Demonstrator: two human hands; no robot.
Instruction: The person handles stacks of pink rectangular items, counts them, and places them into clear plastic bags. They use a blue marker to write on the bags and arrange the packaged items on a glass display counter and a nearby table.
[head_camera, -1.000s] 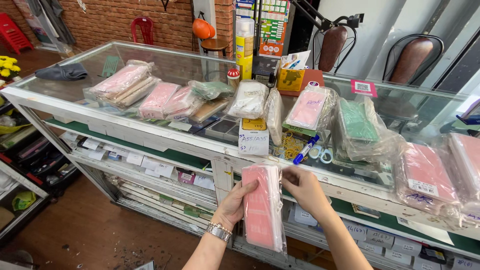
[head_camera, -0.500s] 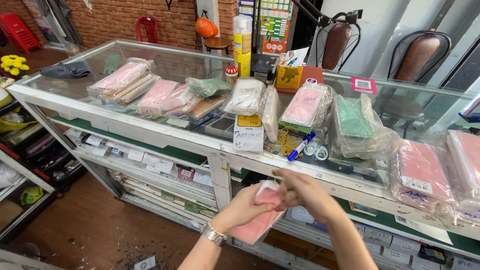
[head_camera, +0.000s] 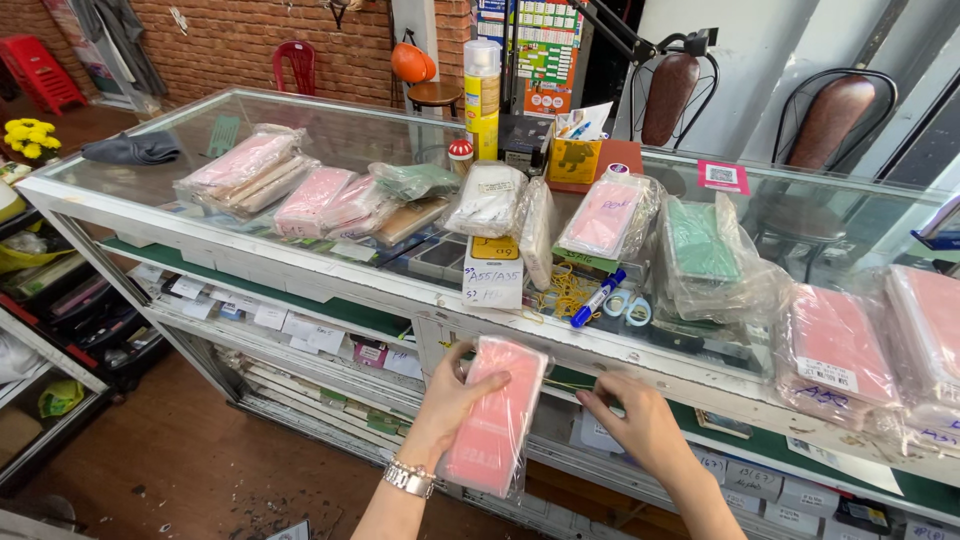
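Note:
My left hand (head_camera: 449, 402), with a metal watch on the wrist, grips a flat pink item in a clear plastic bag (head_camera: 495, 420), held upright in front of the glass counter (head_camera: 330, 140). To its right, my right hand (head_camera: 637, 425) is apart from the bag, fingers loosely curled, holding nothing that I can see. Both hands hover below the counter's front edge.
On the counter lie several bagged stacks of pink (head_camera: 245, 165), white (head_camera: 487, 198) and green (head_camera: 700, 240) flat items, a blue marker (head_camera: 598, 298), scissors (head_camera: 628, 305), a labelled white box (head_camera: 493, 270) and a yellow spray can (head_camera: 482, 85). Shelves of small boxes (head_camera: 300, 335) fill the case below.
The pink bag was held by both hands, tipped sideways half a second ago, and now stands upright in my left hand alone. My right hand has let go and moved right.

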